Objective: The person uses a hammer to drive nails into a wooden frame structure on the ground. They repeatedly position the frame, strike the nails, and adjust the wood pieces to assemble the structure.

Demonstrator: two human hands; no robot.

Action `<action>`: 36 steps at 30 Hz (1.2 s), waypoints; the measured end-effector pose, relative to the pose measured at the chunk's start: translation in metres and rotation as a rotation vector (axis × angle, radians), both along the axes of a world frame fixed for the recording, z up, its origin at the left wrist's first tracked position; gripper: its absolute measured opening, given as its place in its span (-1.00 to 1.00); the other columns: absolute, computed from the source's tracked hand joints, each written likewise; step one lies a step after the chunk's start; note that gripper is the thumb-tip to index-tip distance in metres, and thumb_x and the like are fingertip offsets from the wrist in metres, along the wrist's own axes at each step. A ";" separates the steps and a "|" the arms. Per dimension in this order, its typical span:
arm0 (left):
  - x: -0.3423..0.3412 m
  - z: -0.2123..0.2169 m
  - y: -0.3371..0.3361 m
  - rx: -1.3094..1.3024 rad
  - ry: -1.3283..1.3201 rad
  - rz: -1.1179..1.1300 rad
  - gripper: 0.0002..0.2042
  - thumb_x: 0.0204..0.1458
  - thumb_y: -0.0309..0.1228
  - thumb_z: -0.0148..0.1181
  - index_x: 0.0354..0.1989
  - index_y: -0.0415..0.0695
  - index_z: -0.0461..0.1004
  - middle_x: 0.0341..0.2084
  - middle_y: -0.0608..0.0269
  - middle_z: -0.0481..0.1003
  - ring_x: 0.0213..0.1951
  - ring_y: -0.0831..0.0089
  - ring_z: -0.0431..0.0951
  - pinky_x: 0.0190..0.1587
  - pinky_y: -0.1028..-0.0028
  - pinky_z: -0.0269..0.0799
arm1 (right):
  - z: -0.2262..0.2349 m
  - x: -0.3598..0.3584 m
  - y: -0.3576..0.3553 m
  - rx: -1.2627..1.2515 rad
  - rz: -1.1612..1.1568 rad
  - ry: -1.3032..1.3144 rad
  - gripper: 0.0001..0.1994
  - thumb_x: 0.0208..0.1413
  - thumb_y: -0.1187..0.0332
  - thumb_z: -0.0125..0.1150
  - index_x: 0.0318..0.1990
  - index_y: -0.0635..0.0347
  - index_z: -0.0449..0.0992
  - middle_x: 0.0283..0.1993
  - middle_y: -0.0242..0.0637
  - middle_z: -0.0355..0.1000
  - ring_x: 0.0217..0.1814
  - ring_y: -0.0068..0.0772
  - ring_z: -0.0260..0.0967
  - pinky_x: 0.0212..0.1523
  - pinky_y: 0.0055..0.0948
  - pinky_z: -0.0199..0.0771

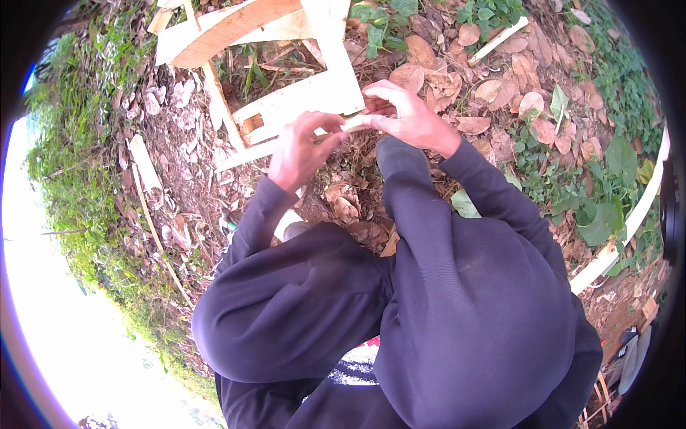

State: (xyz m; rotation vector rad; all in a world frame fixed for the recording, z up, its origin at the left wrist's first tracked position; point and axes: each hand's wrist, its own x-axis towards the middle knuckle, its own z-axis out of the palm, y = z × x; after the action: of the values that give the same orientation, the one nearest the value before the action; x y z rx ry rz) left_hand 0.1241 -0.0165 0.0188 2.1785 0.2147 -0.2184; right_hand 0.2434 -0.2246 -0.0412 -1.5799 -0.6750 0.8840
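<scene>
A pale wooden strip (354, 124) spans the small gap between my hands, in front of the wooden frame. My left hand (299, 149) pinches it between thumb and fingers. On the other side, my right hand (406, 118) is closed on it, with its curled fingers close to the frame's near corner. The wooden frame (341, 80) is made of light, rough-cut pieces, with a curved board (232, 32) across its far left part. A slot shows in its near rail, left of my hands. Whether the strip touches the frame I cannot tell.
Dry leaves (429, 82) cover the ground around the frame. A short split stick (499, 41) lies at the far right, and a piece of pale wood (145, 164) at the left. A long pale strip (629, 225) curves along the right. My bent knees rise close below my hands.
</scene>
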 end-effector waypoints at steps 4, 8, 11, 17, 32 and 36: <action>-0.011 -0.017 -0.008 0.167 -0.158 -0.186 -0.83 0.03 -0.43 0.35 -0.22 -0.16 0.57 -0.37 0.23 0.59 -0.18 0.24 0.55 -0.07 0.26 0.47 | -0.001 -0.003 0.015 0.113 -0.116 0.584 -0.69 0.22 0.41 0.24 0.06 0.38 0.48 -0.02 -0.26 0.51 0.05 -0.48 0.44 0.03 -0.40 0.50; -0.017 -0.018 -0.006 0.250 -0.216 -0.167 -0.62 0.00 -0.28 0.41 -0.08 -0.19 0.47 -0.27 0.13 0.55 -0.13 0.14 0.52 0.01 0.21 0.43 | -0.002 0.002 0.013 0.062 -0.066 0.418 -0.70 0.25 0.48 0.16 0.10 0.37 0.47 0.01 -0.33 0.49 0.05 -0.57 0.42 0.12 -0.54 0.42; -0.012 -0.010 -0.016 0.425 -0.328 -0.185 -0.43 -0.04 -0.12 0.45 0.02 -0.23 0.38 -0.14 0.00 0.49 -0.09 0.07 0.51 0.04 0.16 0.41 | -0.002 0.002 0.011 0.069 -0.102 0.352 -0.70 0.21 0.46 0.21 0.07 0.37 0.50 -0.02 -0.26 0.52 0.06 -0.50 0.44 0.06 -0.49 0.43; -0.010 -0.017 -0.012 0.486 -0.238 -0.245 -0.52 0.08 -0.14 0.32 0.01 -0.25 0.39 -0.19 0.03 0.47 -0.12 0.11 0.51 -0.03 0.22 0.42 | 0.007 0.002 0.013 0.099 -0.150 0.361 -0.68 0.12 0.60 0.05 0.04 0.38 0.52 -0.02 -0.21 0.53 0.03 -0.45 0.46 0.05 -0.48 0.43; -0.020 -0.039 0.004 0.562 -0.215 -0.301 -0.86 0.09 -0.38 0.21 -0.19 -0.06 0.54 -0.34 0.25 0.52 -0.22 0.26 0.55 -0.15 0.23 0.41 | -0.102 0.026 0.030 -0.310 0.027 -0.996 -0.74 0.02 0.40 0.29 -0.10 0.15 0.55 -0.11 -0.25 0.40 -0.03 -0.14 0.35 -0.02 -0.16 0.45; -0.023 -0.037 0.005 0.553 -0.213 -0.276 -0.87 0.07 -0.39 0.22 -0.22 -0.08 0.56 -0.35 0.25 0.51 -0.23 0.26 0.54 -0.14 0.23 0.41 | -0.073 0.034 0.016 -0.341 -0.035 -0.837 -0.92 0.13 0.42 0.21 -0.27 0.21 0.49 -0.22 -0.23 0.42 -0.12 -0.10 0.32 0.00 -0.21 0.36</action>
State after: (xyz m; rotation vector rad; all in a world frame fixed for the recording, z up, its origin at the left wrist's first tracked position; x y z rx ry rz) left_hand 0.1011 -0.0117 -0.0178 2.7585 -0.1704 -0.0830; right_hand 0.2775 -0.2086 -0.1146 -2.2826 -1.1074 0.2781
